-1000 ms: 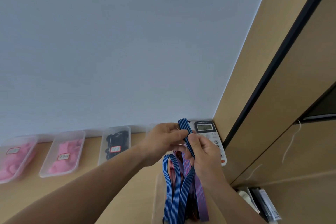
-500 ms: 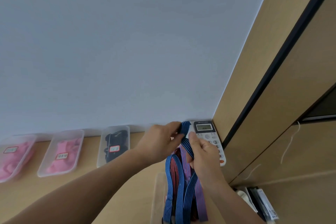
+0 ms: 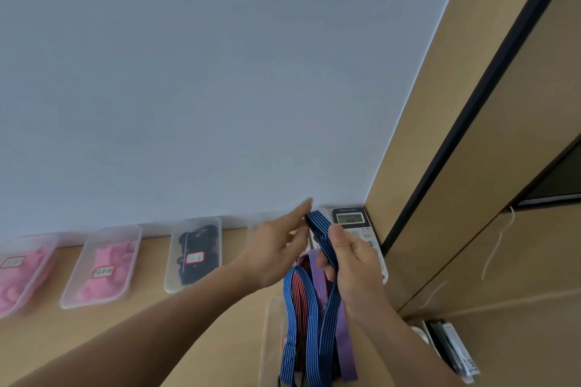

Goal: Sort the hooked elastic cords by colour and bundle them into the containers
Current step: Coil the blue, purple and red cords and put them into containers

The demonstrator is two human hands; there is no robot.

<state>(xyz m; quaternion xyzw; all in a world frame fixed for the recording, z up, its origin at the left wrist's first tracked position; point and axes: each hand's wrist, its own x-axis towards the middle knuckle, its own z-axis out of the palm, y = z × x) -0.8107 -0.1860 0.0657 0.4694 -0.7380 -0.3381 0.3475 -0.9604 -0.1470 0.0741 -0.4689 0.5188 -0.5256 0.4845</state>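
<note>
The left hand (image 3: 276,248) and right hand (image 3: 355,264) are bare. The left forearm (image 3: 157,324) and right forearm (image 3: 405,345) are uncovered right to the near edge (elbows fall outside the view).

The blue striped cords (image 3: 319,226) are finely ribbed, matt woven elastic cloth, the containers (image 3: 173,284) are frosted translucent plastic bearing white paper labels (image 3: 195,258), the desk (image 3: 152,267) is smooth matt wood-look board, and the telephone (image 3: 361,231) is smooth pale plastic.

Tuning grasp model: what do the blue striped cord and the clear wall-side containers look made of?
Blue striped flat cord: probably woven elastic webbing, matte; fine lengthwise stripes, hangs limp from the right hand. Clear rectangular containers: likely thin frosted plastic; pink contents show through.
</note>
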